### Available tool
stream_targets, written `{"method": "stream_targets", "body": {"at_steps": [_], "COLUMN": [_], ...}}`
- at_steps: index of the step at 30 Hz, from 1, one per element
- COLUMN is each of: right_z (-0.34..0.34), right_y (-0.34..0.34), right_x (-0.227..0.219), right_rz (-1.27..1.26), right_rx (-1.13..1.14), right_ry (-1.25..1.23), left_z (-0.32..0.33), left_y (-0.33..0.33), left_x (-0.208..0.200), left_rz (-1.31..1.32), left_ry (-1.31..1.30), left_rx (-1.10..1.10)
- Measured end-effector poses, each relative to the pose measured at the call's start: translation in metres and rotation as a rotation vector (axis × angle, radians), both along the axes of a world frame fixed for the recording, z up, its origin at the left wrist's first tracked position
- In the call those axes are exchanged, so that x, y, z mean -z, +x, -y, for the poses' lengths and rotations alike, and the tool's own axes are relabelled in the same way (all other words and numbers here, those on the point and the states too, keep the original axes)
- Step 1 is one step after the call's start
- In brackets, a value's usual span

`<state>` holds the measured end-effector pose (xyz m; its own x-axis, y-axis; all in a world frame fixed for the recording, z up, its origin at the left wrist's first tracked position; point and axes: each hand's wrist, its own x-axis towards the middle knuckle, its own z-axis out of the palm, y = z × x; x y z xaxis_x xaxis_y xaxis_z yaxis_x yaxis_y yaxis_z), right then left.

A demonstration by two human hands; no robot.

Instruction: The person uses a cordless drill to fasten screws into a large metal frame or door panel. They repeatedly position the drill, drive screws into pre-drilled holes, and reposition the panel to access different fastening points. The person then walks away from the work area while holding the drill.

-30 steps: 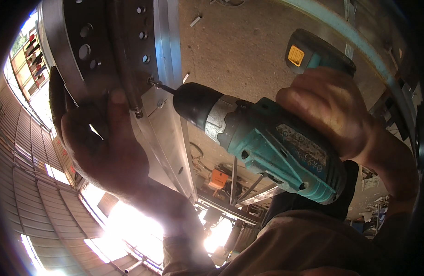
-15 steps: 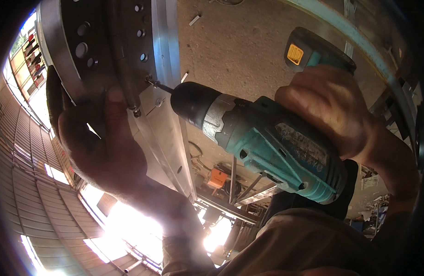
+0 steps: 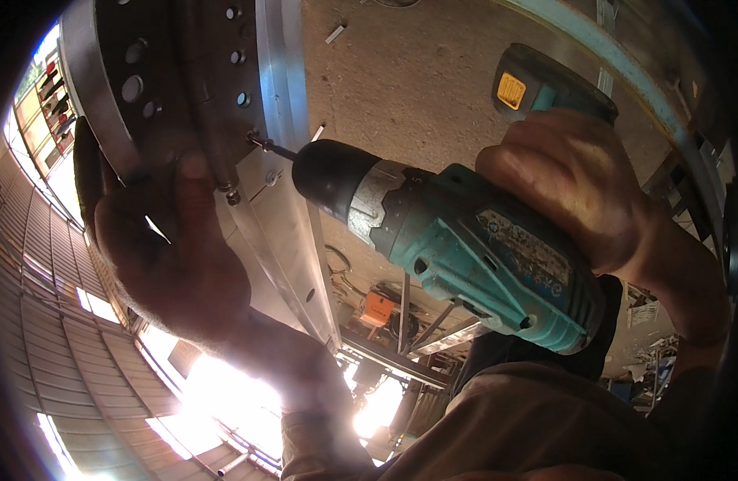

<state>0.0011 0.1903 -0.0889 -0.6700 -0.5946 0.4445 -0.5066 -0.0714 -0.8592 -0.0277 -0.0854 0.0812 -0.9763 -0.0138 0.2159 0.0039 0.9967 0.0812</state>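
Note:
My right hand (image 3: 573, 180) grips the handle of a teal and black cordless drill (image 3: 465, 248), its battery pack sticking out beyond my fist. From the black chuck a thin bit reaches left to a screw (image 3: 259, 142) at the edge of a dark metal plate (image 3: 165, 48) pierced with several round holes. My left hand (image 3: 173, 248) is closed round the plate's lower end, the thumb lying on its face and the other fingers mostly hidden behind it. Close to that thumb is a bolt end (image 3: 232, 195). A pale metal channel (image 3: 282, 88) runs along the plate's right side.
An orange box (image 3: 377, 308) stands on the concrete floor (image 3: 401, 72) below, near metal frame bars (image 3: 405, 313). A pale blue curved beam (image 3: 617, 60) crosses the upper right. Corrugated wall (image 3: 48, 321) and bright openings fill the left. Scrap (image 3: 657, 365) lies at lower right.
The plate, my left hand and the drill's front have shifted slightly left in view. Both grips look the same, and the bit stays at the screw.

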Motion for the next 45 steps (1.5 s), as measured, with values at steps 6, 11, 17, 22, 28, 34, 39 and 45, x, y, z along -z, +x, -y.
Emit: {"method": "stream_targets", "body": {"at_steps": [6,11,17,22,28,34,39,45], "right_z": [0.005,-0.001,0.0,0.004,-0.001,0.0,-0.006,-0.003], "right_y": [0.002,0.001,0.0,0.0,0.0,-0.001,-0.003,-0.003], "right_x": [0.0,-0.005,0.0,0.004,-0.002,-0.005,-0.009,-0.005], "right_rz": [0.001,-0.037,-0.028,-0.013,-0.015,0.051,0.01,0.034], "right_rx": [0.046,0.045,0.031,0.021,0.005,-0.015,-0.067,-0.052], "right_ry": [0.004,0.098,0.058,0.011,0.069,0.052,0.238,0.12], "left_z": [0.002,0.001,0.005,0.008,0.008,0.003,0.01,0.014], "left_y": [-0.002,-0.002,-0.003,-0.003,-0.004,-0.001,-0.003,-0.005], "left_x": [-0.001,-0.001,-0.002,-0.005,-0.003,-0.003,-0.001,-0.003], "left_rz": [0.071,0.041,0.042,0.063,0.036,0.063,0.005,0.015], "left_ry": [0.079,0.022,-0.03,-0.133,-0.082,0.075,-0.056,-0.038], "left_rx": [0.024,0.066,0.061,0.078,0.101,-0.042,0.077,0.099]}}
